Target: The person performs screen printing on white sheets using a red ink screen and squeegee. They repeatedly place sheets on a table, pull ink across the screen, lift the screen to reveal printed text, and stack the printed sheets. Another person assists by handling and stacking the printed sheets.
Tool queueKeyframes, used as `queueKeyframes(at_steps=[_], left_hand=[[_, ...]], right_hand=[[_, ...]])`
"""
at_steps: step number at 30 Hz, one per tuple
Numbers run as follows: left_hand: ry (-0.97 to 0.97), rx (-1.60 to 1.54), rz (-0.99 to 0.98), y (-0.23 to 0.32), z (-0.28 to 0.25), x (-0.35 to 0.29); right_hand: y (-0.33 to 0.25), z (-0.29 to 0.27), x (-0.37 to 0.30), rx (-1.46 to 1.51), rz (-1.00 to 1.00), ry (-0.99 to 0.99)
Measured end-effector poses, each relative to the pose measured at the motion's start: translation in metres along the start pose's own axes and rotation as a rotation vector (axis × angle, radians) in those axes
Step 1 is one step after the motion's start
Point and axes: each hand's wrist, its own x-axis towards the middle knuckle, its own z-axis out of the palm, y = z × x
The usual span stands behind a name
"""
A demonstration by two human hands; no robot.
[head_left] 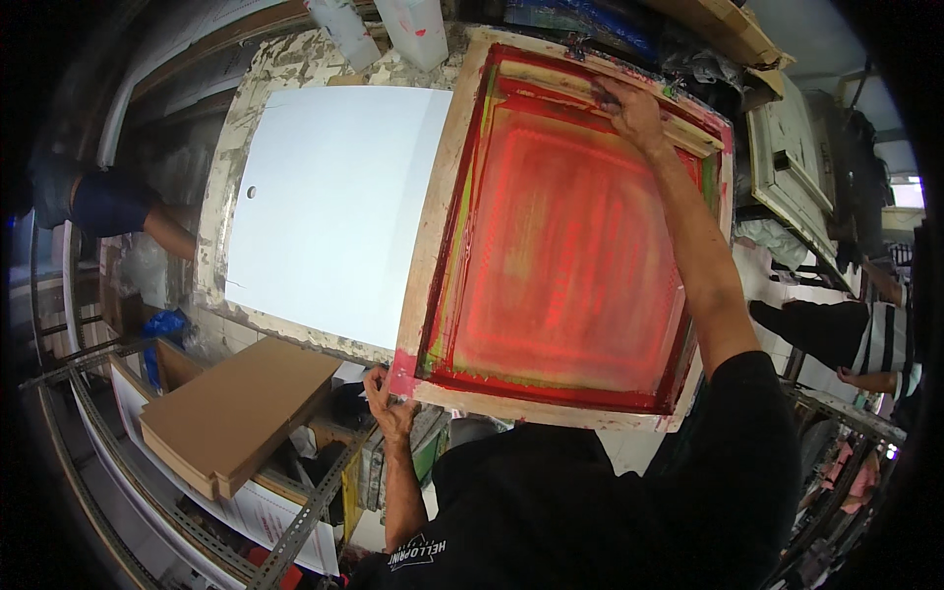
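Observation:
A wooden screen printing frame [447, 211], its mesh smeared with red ink, lies in front of me on the right half of the table. Along its far inside edge rests a wooden-handled squeegee [688, 136], and my right hand [634, 116] is closed round its handle, fingers partly hidden and stained with ink. At the frame's near left corner my left hand [393, 408] has its fingers curled against the wood. Beside the frame on the left lies a large white sheet [334, 206] with a small round mark near its left edge.
The worn table [221, 211] bears two white plastic containers [413, 31] at its far edge. A brown cardboard stack [241, 408] sits on a metal rack [305, 516] at near left. People stand to the left and right; one person's arm [172, 231] is by the table's left edge.

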Motion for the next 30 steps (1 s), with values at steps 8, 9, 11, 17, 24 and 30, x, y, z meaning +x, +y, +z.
queueKeyframes(at_steps=[8,9,11,17,24,30], left_hand=[[-0.002,-0.096,-0.047,0.031,-0.016,-0.003],[0.018,-0.12,-0.054,0.034,-0.017,-0.004],[0.039,-0.208,-0.055,0.051,-0.019,0.0],[0.101,-0.339,-0.087,0.11,-0.042,0.014],[0.214,-0.623,0.114,0.223,-0.066,0.068],[0.353,-0.907,-0.496,0.157,-0.038,0.097]], right_hand=[[-0.079,-0.016,-0.087,-0.091,0.065,0.026],[-0.096,-0.021,-0.108,-0.087,0.081,0.01],[-0.133,-0.044,-0.145,-0.079,0.086,0.018],[-0.276,-0.155,-0.25,0.021,0.205,-0.109],[-0.368,-0.29,-0.254,-0.206,0.143,-0.027],[-0.32,-0.364,-0.159,-0.078,-0.131,0.248]])
